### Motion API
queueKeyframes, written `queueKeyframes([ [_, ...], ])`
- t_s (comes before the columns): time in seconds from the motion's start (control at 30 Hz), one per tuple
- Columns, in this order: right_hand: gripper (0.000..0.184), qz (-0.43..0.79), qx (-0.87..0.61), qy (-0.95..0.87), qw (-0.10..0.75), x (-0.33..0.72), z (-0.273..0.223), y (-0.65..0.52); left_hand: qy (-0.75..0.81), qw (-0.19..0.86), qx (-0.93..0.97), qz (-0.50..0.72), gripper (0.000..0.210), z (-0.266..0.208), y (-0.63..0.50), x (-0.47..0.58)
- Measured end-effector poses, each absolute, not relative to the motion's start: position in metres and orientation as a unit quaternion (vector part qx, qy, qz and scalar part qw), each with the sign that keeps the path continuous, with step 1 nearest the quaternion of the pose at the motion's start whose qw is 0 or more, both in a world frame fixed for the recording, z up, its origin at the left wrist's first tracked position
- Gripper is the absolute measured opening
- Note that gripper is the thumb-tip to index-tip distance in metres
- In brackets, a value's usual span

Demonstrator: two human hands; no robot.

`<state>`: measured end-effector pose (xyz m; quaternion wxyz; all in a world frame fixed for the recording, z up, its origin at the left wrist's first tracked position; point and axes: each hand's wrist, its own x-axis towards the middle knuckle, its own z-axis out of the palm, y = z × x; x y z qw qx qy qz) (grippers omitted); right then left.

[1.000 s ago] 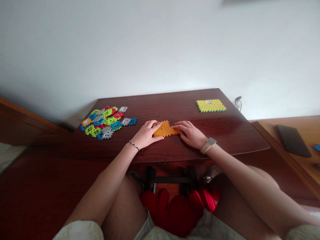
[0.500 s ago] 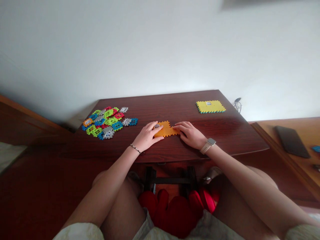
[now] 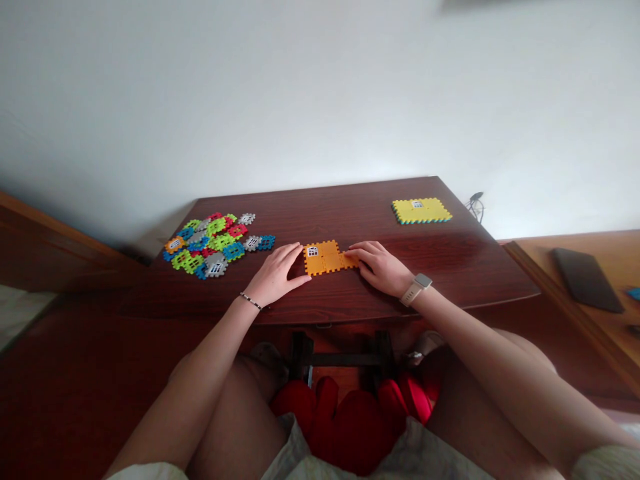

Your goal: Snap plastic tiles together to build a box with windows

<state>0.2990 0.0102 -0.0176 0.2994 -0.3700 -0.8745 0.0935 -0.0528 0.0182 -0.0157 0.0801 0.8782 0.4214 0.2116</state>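
Several orange interlocking tiles (image 3: 327,259) lie joined flat near the table's front edge, with toothed edges. A white window (image 3: 313,251) sits at their upper left. My left hand (image 3: 281,270) is at the left edge of the tiles, thumb and fingers apart, holding nothing. My right hand (image 3: 380,265) has its fingers and thumb around the narrow right end of the orange tiles, hiding that end.
A loose pile of coloured tiles (image 3: 210,243), some with white windows, lies on the left of the dark wooden table (image 3: 320,210). A yellow and green stack of panels (image 3: 425,211) is at the back right. A cable (image 3: 476,203) hangs beyond the right edge.
My left hand has slid left off the orange tiles, uncovering the white window and the left side. My right hand stays at the right end.
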Motion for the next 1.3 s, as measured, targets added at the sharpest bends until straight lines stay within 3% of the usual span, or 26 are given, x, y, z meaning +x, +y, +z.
queueKeyframes([
  [0.9,0.043,0.084,-0.37,-0.877,0.294,0.299,-0.018,0.011,0.374,-0.003,0.906,0.2,0.037,0.0,0.007,-0.039],
  [1.3,0.049,0.085,-0.37,-0.878,0.292,0.3,-0.019,0.013,0.355,0.043,0.908,0.218,0.034,-0.008,0.007,-0.035],
])
